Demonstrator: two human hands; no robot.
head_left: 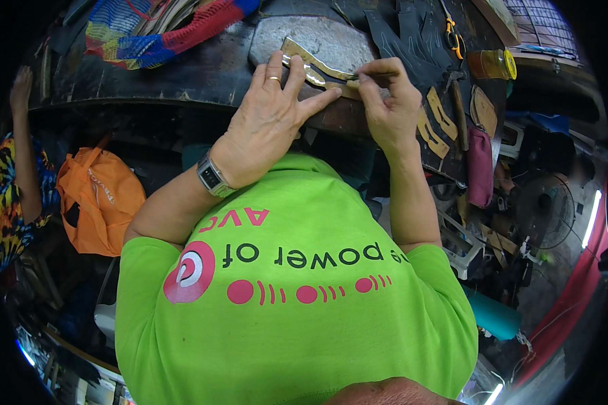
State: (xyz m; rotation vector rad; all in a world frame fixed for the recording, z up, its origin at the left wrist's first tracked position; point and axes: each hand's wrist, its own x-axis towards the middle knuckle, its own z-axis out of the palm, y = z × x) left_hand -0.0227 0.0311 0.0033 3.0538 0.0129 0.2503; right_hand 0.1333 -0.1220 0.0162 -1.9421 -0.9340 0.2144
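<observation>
My left hand (263,118) lies with its fingers stretched out, the fingertips pressing on a narrow, curved tan piece (312,57) that looks like a cut pattern. Beneath it is a grey stone-like slab (267,37) on the dark table. My right hand (393,101) is closed in a pinch at the right end of the tan piece. Whatever sits between its thumb and finger is too small to name. More tan pattern pieces with slots (442,113) lie just right of my right hand.
Dark cut material (405,37), orange-handled scissors (454,42), a yellow-lidded jar (491,65), a hammer-like tool (460,115) and a maroon pouch (479,165) are at the right. A colourful mesh bag (125,47) lies far left. An orange bag (98,202) is near another person's arm (26,148).
</observation>
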